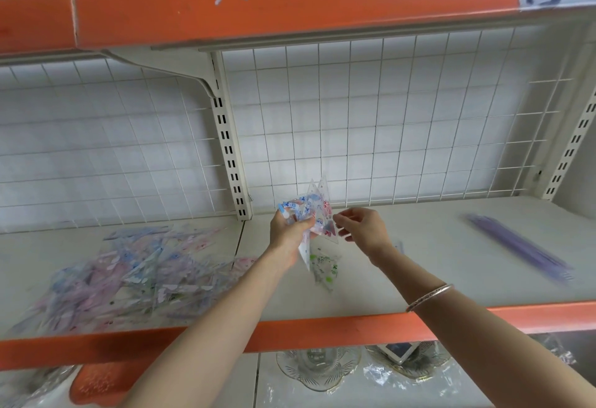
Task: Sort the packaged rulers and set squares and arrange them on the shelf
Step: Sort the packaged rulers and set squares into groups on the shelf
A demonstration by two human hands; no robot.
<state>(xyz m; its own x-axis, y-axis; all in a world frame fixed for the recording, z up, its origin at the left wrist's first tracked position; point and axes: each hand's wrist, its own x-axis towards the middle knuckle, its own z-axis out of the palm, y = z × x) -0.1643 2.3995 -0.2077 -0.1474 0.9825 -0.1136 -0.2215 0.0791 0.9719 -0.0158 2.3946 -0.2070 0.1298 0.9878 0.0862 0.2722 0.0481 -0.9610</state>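
My left hand (288, 233) grips a bundle of clear packaged set squares (314, 210) with blue and red print, held upright above the shelf (403, 278). My right hand (362, 225) hovers just right of the bundle, fingers loosely curled, its fingertips close to the packets; whether they touch is unclear. Under the bundle, a green-printed packet of set squares (325, 267) lies on the shelf. A blurred heap of pink, blue and purple packets (129, 275) covers the shelf's left part. Purple rulers (519, 243) lie at the right.
The shelf has an orange front edge (290, 333) and a white wire-grid back (387, 123). Another orange-edged shelf (258, 7) hangs overhead with a paper label at the right. Glass dishes (317, 365) sit on the level below.
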